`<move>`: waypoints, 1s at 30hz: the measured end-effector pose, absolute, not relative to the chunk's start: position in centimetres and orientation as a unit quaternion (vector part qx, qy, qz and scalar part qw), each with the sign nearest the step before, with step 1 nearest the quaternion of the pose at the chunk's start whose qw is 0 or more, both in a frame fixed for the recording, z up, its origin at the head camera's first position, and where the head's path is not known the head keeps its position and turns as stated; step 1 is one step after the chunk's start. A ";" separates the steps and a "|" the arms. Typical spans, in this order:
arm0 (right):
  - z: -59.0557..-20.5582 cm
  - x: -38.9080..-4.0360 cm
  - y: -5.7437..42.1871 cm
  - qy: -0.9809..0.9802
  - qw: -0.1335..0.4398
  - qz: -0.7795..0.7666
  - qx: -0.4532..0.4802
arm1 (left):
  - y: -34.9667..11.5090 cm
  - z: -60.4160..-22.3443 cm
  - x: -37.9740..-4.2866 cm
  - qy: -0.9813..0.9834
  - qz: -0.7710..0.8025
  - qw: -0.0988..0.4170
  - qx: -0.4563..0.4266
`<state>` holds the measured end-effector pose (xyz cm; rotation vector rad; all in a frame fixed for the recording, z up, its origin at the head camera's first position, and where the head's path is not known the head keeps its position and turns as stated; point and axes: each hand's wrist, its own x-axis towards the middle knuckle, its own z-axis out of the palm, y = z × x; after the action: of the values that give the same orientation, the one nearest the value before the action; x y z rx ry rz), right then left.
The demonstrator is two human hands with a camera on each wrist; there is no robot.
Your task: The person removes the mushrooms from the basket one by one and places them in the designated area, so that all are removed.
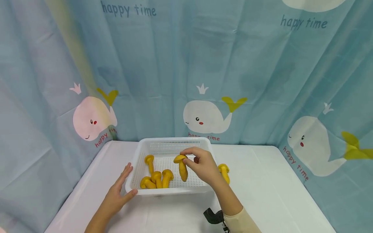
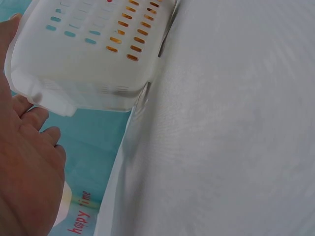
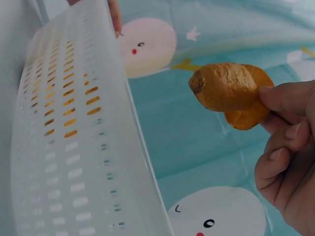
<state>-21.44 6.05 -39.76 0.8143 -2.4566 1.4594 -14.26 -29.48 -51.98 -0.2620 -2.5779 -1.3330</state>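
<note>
My right hand (image 1: 201,163) pinches a yellow-brown mushroom (image 1: 183,171) by its cap, thumb on one side and fingers on the other. The mushroom hangs stem down over the white plastic basket (image 1: 172,191); in the right wrist view its stem end (image 3: 198,82) points toward the basket wall. Inside the basket, several similar mushrooms (image 1: 167,178) lie together at the left. My left hand (image 1: 115,195) is at the basket's left side with fingers extended, the thumb at the near-left corner of the rim. In the left wrist view, those fingers (image 2: 37,118) lie along the basket's outer edge.
Another yellow mushroom (image 1: 224,173) lies on the white table (image 1: 262,181) just right of the basket, partly behind my right wrist. A black strap piece (image 1: 213,216) sits by the right sleeve. Blue curtains (image 1: 163,74) with printed whales hang behind and beside the table.
</note>
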 end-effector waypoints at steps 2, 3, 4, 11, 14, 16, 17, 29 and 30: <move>-39.8 -21.2 6.6 -0.822 0.089 0.492 0.274 | -29.6 -52.0 -14.3 -0.879 -0.455 0.112 -0.088; -39.9 -21.1 6.8 -0.821 0.091 0.493 0.274 | -29.6 -52.0 -14.3 -0.879 -0.454 0.112 -0.088; -39.9 -21.0 7.1 -0.821 0.093 0.493 0.274 | -29.6 -52.0 -14.3 -0.879 -0.454 0.112 -0.088; -40.0 -20.6 9.5 -0.823 0.113 0.485 0.273 | -29.6 -51.9 -14.3 -0.882 -0.449 0.112 -0.088; -40.1 -20.4 10.5 -0.825 0.124 0.479 0.271 | -29.5 -51.9 -14.2 -0.879 -0.454 0.113 -0.089; -40.2 -20.2 11.3 -0.827 0.126 0.477 0.271 | -29.4 -51.9 -14.2 -0.880 -0.453 0.114 -0.090; -40.2 -20.1 11.6 -0.827 0.127 0.476 0.271 | -29.4 -51.9 -14.2 -0.881 -0.450 0.114 -0.089; -40.5 -19.7 15.6 -0.832 0.143 0.475 0.248 | -29.4 -51.6 -14.2 -0.882 -0.452 0.103 -0.082; -40.7 -19.7 15.9 -0.833 0.144 0.475 0.245 | -29.4 -51.6 -14.2 -0.882 -0.452 0.103 -0.083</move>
<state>-19.69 15.86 -40.65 0.7065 -2.4007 1.3701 -14.22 -29.36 -51.64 -0.2458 -2.6033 -1.3338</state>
